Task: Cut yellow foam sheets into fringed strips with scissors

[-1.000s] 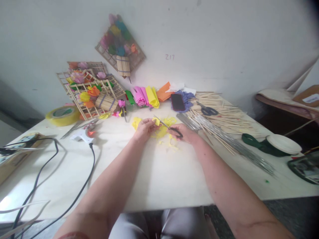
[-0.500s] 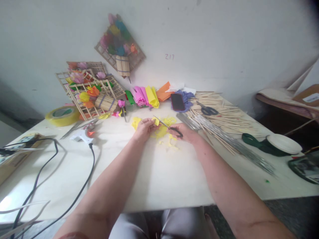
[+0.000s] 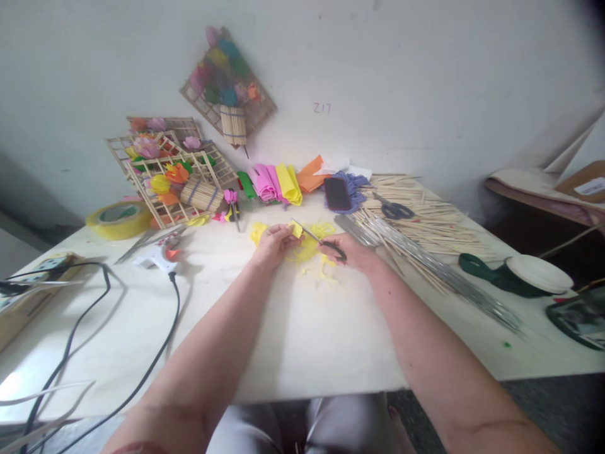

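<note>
Over the middle of the white table, my left hand [image 3: 276, 244] pinches a small piece of yellow crepe paper [image 3: 296, 231]. My right hand [image 3: 348, 250] is closed around the dark handles of a pair of scissors [image 3: 334, 250]. The scissors' blades point left and lie up against the yellow piece. Beneath and behind both hands spreads a pile of yellow paper scraps [image 3: 326, 229], with thin loose strips nearer to me. More yellow paper [image 3: 258, 232] lies just behind my left hand.
Rolled crepe paper [image 3: 265, 181], a phone [image 3: 337, 193] on purple yarn, spare scissors [image 3: 397, 209], wooden sticks [image 3: 439, 227] and metal wires [image 3: 439, 277] line the back and right. On the left are flower-decked lattices [image 3: 163, 183], clear tape [image 3: 118, 221], a corded glue gun [image 3: 158, 258] and a power strip [image 3: 38, 277].
Almost nothing differs. Both hands keep their places, with the yellow piece and the scissors held as before.
</note>
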Available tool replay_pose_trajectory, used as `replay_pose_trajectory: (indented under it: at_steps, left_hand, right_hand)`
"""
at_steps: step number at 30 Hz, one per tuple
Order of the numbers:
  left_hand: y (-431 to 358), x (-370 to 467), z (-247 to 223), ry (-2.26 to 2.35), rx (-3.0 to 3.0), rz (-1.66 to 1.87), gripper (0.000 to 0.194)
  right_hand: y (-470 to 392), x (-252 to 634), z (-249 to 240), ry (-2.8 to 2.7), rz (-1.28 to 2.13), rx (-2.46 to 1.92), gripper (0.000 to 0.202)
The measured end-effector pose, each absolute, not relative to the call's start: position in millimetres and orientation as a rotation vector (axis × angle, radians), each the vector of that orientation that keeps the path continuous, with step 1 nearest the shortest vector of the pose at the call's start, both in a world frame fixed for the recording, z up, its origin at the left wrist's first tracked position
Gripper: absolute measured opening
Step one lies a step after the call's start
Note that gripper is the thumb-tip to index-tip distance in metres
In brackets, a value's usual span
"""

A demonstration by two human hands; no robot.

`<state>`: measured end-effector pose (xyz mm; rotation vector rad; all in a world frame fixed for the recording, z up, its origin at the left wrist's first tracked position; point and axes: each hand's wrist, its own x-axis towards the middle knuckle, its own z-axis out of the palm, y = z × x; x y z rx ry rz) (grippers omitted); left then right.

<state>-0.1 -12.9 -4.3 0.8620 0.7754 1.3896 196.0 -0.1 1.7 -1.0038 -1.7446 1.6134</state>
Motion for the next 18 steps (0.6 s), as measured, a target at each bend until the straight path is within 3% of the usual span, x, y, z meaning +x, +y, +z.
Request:
replay_pose_trajectory:
  at_steps: [18]
  left_hand:
    - [-9,-1,-10,0.735,0.810,1.440,0.022]
  right_hand:
    - [-7,194,1,-1.779,1.577,-0.943,0.028]
